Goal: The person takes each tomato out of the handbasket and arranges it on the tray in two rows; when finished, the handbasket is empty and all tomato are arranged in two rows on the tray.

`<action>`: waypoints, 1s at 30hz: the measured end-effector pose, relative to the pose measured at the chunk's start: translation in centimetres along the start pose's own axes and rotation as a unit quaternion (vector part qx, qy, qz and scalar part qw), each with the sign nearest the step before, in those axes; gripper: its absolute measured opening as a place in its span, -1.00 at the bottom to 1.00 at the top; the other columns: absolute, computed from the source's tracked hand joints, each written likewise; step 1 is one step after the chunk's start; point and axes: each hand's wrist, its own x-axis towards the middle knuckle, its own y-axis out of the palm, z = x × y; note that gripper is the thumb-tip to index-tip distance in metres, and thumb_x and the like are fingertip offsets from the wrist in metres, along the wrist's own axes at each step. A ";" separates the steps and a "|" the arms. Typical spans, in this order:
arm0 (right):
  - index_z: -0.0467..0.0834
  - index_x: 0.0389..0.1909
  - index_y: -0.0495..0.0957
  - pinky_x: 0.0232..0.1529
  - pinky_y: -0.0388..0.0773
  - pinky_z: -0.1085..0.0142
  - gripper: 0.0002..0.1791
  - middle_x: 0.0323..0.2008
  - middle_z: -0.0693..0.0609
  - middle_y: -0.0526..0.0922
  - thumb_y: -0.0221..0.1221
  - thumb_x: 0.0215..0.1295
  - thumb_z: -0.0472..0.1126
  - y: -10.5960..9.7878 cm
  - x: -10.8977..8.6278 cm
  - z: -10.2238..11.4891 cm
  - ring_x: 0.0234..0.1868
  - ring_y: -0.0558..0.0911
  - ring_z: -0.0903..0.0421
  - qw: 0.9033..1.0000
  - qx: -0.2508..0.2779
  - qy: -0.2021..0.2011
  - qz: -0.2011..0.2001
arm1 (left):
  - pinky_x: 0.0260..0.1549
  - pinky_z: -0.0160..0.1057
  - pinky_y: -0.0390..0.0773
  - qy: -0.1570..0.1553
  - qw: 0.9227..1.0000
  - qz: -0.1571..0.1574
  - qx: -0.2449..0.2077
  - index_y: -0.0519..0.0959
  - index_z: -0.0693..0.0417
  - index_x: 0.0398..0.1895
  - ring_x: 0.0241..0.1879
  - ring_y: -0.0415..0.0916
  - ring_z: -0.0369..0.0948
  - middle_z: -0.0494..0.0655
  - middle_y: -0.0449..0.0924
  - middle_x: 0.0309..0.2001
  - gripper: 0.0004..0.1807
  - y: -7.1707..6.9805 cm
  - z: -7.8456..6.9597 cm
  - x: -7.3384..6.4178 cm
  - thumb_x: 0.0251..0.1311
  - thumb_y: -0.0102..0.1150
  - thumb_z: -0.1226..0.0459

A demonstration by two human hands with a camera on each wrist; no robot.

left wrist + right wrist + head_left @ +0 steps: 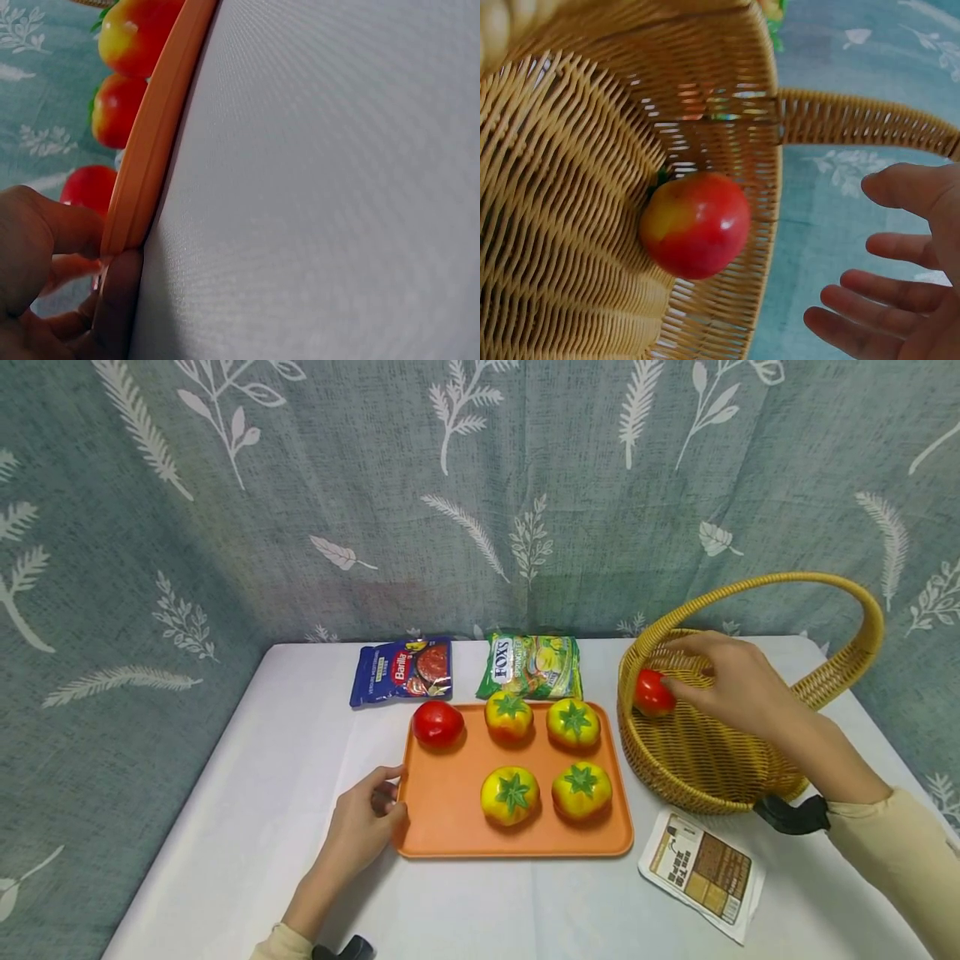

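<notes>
A red tomato lies inside the wicker basket, against its left wall; in the right wrist view the tomato shows some yellow. My right hand is over the basket with fingers spread, apart from the tomato and holding nothing. My left hand pinches the left edge of the orange tray between thumb and fingers, as the left wrist view shows at the tray's rim. On the tray sit a plain red tomato and several yellow-red tomatoes with green leaf tops.
Behind the tray lie a blue Barilla pouch and a green Fox's candy bag. A white packet with a brown label lies in front of the basket. The basket's tall handle arches over it. A patterned curtain hangs behind the table.
</notes>
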 end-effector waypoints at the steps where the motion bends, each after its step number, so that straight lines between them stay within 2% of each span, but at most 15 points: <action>1: -0.28 0.18 0.55 0.00 0.48 -0.19 -0.47 0.15 -0.31 0.53 0.35 0.22 -0.17 0.0 0.1 -0.2 0.08 0.56 -0.28 1.000 -0.002 0.006 0.009 | -0.41 -0.33 0.48 0.000 1.000 -0.001 -0.001 0.62 0.10 0.13 -0.44 0.48 -0.22 -0.08 0.57 -0.36 -0.46 0.0 0.0 0.0 -0.02 0.24 0.50; 9: -0.25 0.27 0.48 0.08 0.41 -0.23 -0.42 0.20 -0.28 0.51 0.31 0.28 -0.10 0.5 1.5 -1.3 0.17 0.49 -0.30 0.996 -0.005 0.035 0.081 | -0.40 -0.33 0.48 -0.002 1.000 -0.003 -0.003 0.62 0.10 0.13 -0.44 0.47 -0.22 -0.09 0.56 -0.36 -0.47 0.0 0.0 0.0 -0.02 0.24 0.50; 12: -0.27 0.29 0.46 0.07 0.42 -0.23 -0.39 0.20 -0.29 0.51 0.31 0.29 -0.08 1.0 2.0 -1.7 0.17 0.48 -0.31 0.992 -0.001 0.050 0.114 | -0.40 -0.33 0.49 -0.002 1.000 -0.002 -0.004 0.62 0.09 0.12 -0.43 0.47 -0.22 -0.09 0.56 -0.36 -0.47 0.0 0.0 0.0 -0.02 0.24 0.50; 16: -0.35 0.29 0.44 0.06 0.44 -0.23 -0.36 0.18 -0.37 0.51 0.32 0.28 -0.09 1.8 2.5 -2.3 0.15 0.49 -0.36 0.989 -0.001 0.054 0.140 | -0.40 -0.33 0.49 -0.004 1.000 -0.002 -0.006 0.63 0.08 0.12 -0.44 0.48 -0.23 -0.09 0.57 -0.36 -0.47 0.0 0.0 0.0 -0.02 0.24 0.50; 26: -0.39 0.30 0.37 0.11 0.41 -0.22 -0.27 0.11 -0.43 0.54 0.34 0.25 -0.04 3.5 3.2 -3.7 0.15 0.49 -0.39 0.986 0.002 0.044 0.160 | -0.42 -0.34 0.47 -0.003 1.000 -0.004 -0.010 0.63 0.06 0.12 -0.44 0.48 -0.25 -0.09 0.57 -0.36 -0.46 0.1 0.0 0.0 -0.03 0.24 0.51; 30: -0.36 0.25 0.41 0.02 0.50 -0.14 -0.32 0.06 -0.39 0.58 0.36 0.24 -0.06 4.1 3.3 -3.9 0.07 0.56 -0.33 0.988 0.007 0.035 0.153 | -0.41 -0.34 0.47 -0.005 1.000 -0.004 -0.008 0.63 0.06 0.12 -0.43 0.48 -0.25 -0.09 0.57 -0.36 -0.46 0.1 0.1 0.0 -0.03 0.25 0.51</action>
